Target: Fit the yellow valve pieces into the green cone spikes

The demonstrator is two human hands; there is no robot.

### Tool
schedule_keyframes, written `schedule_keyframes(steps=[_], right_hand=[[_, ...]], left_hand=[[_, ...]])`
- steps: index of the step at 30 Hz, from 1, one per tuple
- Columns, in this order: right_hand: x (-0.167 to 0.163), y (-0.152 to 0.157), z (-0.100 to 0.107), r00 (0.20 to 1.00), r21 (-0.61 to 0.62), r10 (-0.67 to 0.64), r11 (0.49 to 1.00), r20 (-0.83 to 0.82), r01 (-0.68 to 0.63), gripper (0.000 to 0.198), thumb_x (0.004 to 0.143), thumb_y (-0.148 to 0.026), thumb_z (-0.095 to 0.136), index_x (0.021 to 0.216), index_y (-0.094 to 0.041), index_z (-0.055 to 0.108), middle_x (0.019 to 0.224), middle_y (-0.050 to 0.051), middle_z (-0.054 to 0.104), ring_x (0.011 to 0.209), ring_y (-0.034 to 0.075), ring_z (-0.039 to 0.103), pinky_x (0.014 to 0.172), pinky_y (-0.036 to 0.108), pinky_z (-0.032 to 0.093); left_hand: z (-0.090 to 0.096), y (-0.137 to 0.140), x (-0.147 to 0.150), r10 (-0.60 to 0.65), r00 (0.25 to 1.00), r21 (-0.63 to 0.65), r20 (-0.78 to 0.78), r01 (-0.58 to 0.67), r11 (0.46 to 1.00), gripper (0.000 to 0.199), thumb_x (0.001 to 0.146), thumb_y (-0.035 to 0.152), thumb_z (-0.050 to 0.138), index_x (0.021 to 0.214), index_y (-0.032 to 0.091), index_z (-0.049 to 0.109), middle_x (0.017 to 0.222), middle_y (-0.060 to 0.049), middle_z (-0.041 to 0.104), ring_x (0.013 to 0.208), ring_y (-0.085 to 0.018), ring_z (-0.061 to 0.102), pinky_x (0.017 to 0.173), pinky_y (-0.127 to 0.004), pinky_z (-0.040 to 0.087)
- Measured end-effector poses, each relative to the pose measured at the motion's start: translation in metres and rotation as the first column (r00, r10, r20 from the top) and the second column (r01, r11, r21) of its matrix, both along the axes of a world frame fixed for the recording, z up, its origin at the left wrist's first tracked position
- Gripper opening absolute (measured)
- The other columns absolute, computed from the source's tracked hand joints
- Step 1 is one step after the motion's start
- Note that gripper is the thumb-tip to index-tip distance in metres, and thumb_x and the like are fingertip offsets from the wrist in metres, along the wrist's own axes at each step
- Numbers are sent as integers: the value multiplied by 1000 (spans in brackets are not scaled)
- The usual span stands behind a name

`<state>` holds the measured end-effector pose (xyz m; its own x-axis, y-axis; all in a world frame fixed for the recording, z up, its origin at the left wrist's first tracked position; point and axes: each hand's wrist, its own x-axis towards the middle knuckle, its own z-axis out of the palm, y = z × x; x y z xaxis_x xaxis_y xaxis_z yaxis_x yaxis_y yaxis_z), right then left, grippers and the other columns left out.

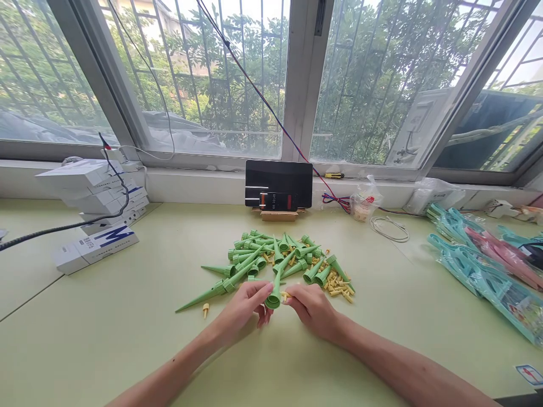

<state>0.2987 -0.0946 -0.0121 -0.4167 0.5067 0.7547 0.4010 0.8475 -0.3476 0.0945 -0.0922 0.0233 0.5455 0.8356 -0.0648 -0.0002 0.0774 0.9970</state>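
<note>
My left hand (253, 299) grips a green plastic watering spike (275, 291), its round open end facing me and its tapered tip pointing away. Close beside that open end, my right hand (311, 305) pinches a small yellow plastic valve piece (285, 295). Just beyond both hands lies a heap of similar green spikes (250, 257), some with ribbed caps. Many small yellow pieces (337, 285) are piled at the heap's right side. One yellow piece (206, 310) lies alone to the left of my left hand, near a long spike (203, 297).
A tablet (278, 175) with a phone (278, 202) before it stands by the window. White boxes (99, 192) are stacked at the left, with a black cable across them. At right lie bagged teal and pink hangers (483, 265). A plastic bag (365, 200) and a coiled white cable (390, 229) sit behind.
</note>
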Motion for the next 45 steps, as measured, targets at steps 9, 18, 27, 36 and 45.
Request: schedule_keyframes(steps=[9,18,27,36,45], right_hand=[[2,1,-4,999,-90,37,995,4,-36,33,106,-27,40,75,-19,50,57,-5,44,50,10,33,51,23,27],[4,3,-5,1000,-116,22,993,3,-21,34,106,-29,39,75,-19,51,56,-5,41,50,10,31,51,24,27],[4,2,-5,1000,-128,-11,992,11,13,36,106,-33,37,75,-20,50,55,-5,44,48,10,33,51,23,28],[4,3,-3,1000,-184,-22,983,-12,19,40,106,-33,35,68,-21,43,56,-5,37,50,11,28,50,23,26],[1,2,-6,999,-243,-46,969,-20,40,41,106,-36,35,68,-21,41,56,-5,36,51,11,29,50,24,27]], left_hand=[[-2,1,-2,-50,999,1,1,50,999,47,93,57,54,75,13,57,62,-1,55,53,-11,53,49,-22,45],[-4,2,-3,-71,997,30,-16,71,997,45,93,55,55,76,14,57,64,0,56,52,-11,54,50,-22,44],[-3,3,-3,-83,996,55,-30,84,995,47,89,60,59,76,14,56,62,1,55,49,-10,53,50,-22,42],[-6,4,-4,-85,992,96,-93,94,991,43,89,57,59,82,15,57,59,2,52,48,-10,51,47,-21,40],[-2,5,-8,27,970,367,-243,67,928,29,90,41,62,77,16,57,68,1,53,62,-13,53,57,-24,42]])
